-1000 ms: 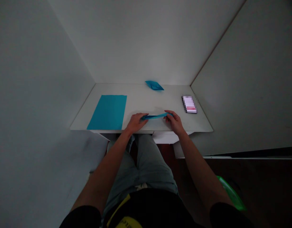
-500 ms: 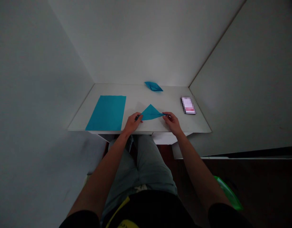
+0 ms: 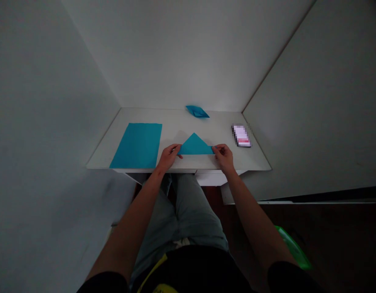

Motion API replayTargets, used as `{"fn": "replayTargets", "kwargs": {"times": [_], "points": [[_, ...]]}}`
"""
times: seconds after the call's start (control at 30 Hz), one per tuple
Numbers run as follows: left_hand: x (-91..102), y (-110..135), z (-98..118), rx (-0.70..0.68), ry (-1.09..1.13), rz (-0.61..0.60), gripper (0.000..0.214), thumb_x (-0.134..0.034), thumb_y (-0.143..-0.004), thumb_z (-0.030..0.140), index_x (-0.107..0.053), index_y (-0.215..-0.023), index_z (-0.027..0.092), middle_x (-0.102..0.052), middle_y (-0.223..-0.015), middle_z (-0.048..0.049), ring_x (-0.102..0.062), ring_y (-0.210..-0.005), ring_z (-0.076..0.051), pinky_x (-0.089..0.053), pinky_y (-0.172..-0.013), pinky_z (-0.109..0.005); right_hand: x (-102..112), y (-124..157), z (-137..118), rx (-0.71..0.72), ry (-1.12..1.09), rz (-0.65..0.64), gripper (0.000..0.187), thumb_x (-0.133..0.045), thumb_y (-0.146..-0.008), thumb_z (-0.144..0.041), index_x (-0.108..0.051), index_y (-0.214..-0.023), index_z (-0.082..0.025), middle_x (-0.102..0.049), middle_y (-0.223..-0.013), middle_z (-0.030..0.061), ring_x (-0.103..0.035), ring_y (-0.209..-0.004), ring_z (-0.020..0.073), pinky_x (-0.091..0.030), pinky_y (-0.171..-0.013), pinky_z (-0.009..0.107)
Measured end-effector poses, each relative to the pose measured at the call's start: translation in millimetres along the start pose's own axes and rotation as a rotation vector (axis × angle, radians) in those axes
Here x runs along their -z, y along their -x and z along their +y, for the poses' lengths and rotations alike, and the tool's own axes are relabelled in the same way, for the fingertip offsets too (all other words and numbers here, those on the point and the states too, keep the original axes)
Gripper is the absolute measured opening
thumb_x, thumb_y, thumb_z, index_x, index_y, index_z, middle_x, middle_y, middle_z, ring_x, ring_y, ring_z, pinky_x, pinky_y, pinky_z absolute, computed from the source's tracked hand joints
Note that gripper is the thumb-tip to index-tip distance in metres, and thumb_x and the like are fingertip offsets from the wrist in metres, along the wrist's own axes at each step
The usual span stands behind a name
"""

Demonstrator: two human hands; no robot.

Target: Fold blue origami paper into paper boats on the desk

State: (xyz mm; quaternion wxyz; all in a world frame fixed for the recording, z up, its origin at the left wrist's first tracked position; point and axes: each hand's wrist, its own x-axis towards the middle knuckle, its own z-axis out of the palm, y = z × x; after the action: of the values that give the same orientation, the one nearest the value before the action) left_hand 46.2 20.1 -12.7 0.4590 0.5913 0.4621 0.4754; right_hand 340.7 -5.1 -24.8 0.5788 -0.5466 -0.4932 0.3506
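Note:
A folded blue paper [image 3: 194,145], with a pointed top and a straight lower edge, is held between my hands above the front of the white table [image 3: 175,122]. My left hand [image 3: 169,156] pinches its left end. At the right end, my right hand [image 3: 223,157] grips a narrow strip of the paper between thumb and fingers. The fingers cover both tips of the paper.
To the left lies a flat blue sheet [image 3: 137,145]. A folded blue paper boat [image 3: 197,111] rests near the back wall. On the right is a phone [image 3: 242,136] with a blurred-out screen. Walls rise behind and on both sides.
The paper's narrow, twisted right end now lies flat and wider, and its lower edge has become straight. My right hand has shifted slightly rightward; my left hand stays about where it was.

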Motion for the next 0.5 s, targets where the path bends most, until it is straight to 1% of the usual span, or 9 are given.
{"fn": "replayTargets", "kwargs": {"times": [0.07, 0.13, 0.23, 0.3, 0.4, 0.5], "points": [[1.2, -0.4, 0.4, 0.011, 0.006, -0.014, 0.048, -0.066, -0.098, 0.063, -0.081, -0.113, 0.019, -0.082, -0.091, -0.0063, -0.076, -0.075, -0.022, -0.062, -0.078, -0.035, -1.0, 0.0, -0.8, 0.0, -0.022, 0.025, 0.05, -0.086, -0.078, -0.067, -0.062, -0.093, -0.027, -0.06, -0.075, -0.0029, -0.051, -0.058, 0.0142, -0.048, -0.053, 0.03], [1.8, -1.1, 0.2, 0.017, 0.022, -0.01, 0.05, -0.065, -0.099, 0.063, -0.082, -0.116, 0.019, -0.083, -0.099, -0.0073, -0.077, -0.076, -0.022, -0.062, -0.079, -0.036, -1.3, 0.2, -2.1, 0.007, -0.027, 0.035, 0.049, -0.085, -0.079, -0.067, -0.06, -0.093, -0.027, -0.058, -0.075, -0.0031, -0.051, -0.059, 0.0144, -0.049, -0.054, 0.03], [2.5, -2.6, -1.1, 0.002, 0.054, 0.013, 0.051, -0.064, -0.098, 0.065, -0.082, -0.116, 0.02, -0.084, -0.11, -0.0091, -0.078, -0.084, -0.022, -0.062, -0.08, -0.036, -0.9, 0.4, -3.3, 0.012, -0.011, 0.032, 0.049, -0.082, -0.081, -0.069, -0.06, -0.095, -0.027, -0.057, -0.075, -0.003, -0.051, -0.061, 0.0151, -0.05, -0.054, 0.03], [3.0, -2.9, -1.8, -0.011, 0.061, 0.011, 0.051, -0.064, -0.099, 0.065, -0.082, -0.117, 0.021, -0.085, -0.107, -0.0095, -0.077, -0.09, -0.023, -0.062, -0.082, -0.035, -0.4, 0.3, -3.1, 0.009, -0.012, 0.026, 0.05, -0.08, -0.082, -0.071, -0.06, -0.097, -0.027, -0.058, -0.076, -0.0031, -0.051, -0.06, 0.0149, -0.05, -0.054, 0.031], [2.5, -0.7, -1.0, -0.02, 0.031, -0.04, 0.048, -0.066, -0.098, 0.063, -0.081, -0.118, 0.022, -0.085, -0.103, -0.0087, -0.077, -0.096, -0.023, -0.062, -0.085, -0.034, 0.4, -0.3, -2.2, 0.028, -0.009, 0.001, 0.048, -0.076, -0.087, -0.07, -0.06, -0.101, -0.028, -0.059, -0.079, -0.0031, -0.052, -0.059, 0.0142, -0.052, -0.056, 0.031], [-0.6, 4.3, 1.8, -0.012, -0.028, -0.133, 0.047, -0.073, -0.094, 0.062, -0.081, -0.118, 0.023, -0.085, -0.11, -0.0095, -0.077, -0.092, -0.023, -0.062, -0.082, -0.034, 1.0, -0.5, -2.0, 0.056, 0.014, -0.012, 0.044, -0.072, -0.091, -0.069, -0.059, -0.102, -0.028, -0.061, -0.084, -0.0018, -0.055, -0.06, 0.0139, -0.053, -0.057, 0.031]]}}
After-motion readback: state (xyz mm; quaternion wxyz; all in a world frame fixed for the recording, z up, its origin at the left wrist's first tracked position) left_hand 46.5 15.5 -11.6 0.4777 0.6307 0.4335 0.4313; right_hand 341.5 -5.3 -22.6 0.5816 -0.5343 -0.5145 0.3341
